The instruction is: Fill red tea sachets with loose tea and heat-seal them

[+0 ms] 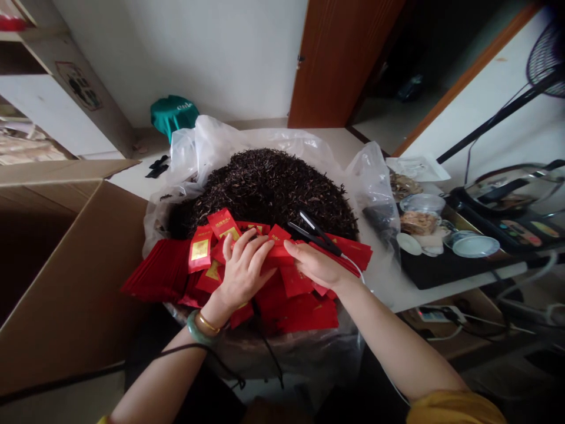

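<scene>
A red packet [282, 255] lies between my two hands, above a loose heap of similar red packets with gold labels. My left hand [244, 265], wearing a green bangle and a gold one, has its fingers over the packet's left end and its thumb below. At the other end, my right hand [318, 266] presses its thumb on the packet; its other fingers are partly hidden. Just beyond the right hand rests a black tong-like tool [324, 238] with a white cord. Dark dried leaves [273, 176], resembling tea, are piled behind the packets in a clear plastic bag [220, 138].
An open cardboard box [92, 259] stands at left, near stacked red packets [159, 268]. On the right are a black tray [424, 274], plastic tubs [421, 204] and a glass-lidded appliance [512, 200]. Cables hang below my hands. A green-covered object [174, 115] stands behind.
</scene>
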A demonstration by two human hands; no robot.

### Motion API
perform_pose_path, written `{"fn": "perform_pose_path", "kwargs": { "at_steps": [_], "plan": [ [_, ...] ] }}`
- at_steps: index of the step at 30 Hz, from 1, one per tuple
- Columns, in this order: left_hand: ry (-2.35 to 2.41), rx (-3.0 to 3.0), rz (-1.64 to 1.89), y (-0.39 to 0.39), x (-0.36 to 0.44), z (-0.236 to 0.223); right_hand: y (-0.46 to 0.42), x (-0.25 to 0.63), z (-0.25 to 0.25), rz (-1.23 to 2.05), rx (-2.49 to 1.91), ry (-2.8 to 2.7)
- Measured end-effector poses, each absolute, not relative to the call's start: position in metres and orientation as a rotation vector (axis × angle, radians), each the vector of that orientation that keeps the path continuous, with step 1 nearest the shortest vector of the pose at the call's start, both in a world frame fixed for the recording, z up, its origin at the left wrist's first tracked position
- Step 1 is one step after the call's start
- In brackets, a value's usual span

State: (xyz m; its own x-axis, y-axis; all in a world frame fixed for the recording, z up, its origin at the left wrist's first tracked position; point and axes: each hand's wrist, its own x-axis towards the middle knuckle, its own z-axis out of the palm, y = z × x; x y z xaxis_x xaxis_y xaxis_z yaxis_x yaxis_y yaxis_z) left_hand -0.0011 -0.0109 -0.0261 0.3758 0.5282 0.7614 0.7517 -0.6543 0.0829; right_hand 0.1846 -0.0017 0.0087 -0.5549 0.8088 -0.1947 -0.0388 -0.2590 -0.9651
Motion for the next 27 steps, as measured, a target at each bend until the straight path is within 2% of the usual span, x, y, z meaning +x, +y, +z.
{"fn": "perform_pose_path", "kwargs": {
  "at_steps": [9,19,27],
  "plan": [
    [-1.17,-2.414,-1.026,-0.011,-0.002,-0.029,-0.005,0.174,0.007,1.957,-0.848,-1.34],
    [-1.182,-2.398,-1.026,-0.015,0.0,-0.025,-0.012,0.175,0.033,1.702,-0.985,-1.801],
    [-1.1,-2.518,-1.102,-0.011,-0.001,-0.029,-0.011,0.176,0.036,1.673,-1.029,-1.82]
  ]
}}
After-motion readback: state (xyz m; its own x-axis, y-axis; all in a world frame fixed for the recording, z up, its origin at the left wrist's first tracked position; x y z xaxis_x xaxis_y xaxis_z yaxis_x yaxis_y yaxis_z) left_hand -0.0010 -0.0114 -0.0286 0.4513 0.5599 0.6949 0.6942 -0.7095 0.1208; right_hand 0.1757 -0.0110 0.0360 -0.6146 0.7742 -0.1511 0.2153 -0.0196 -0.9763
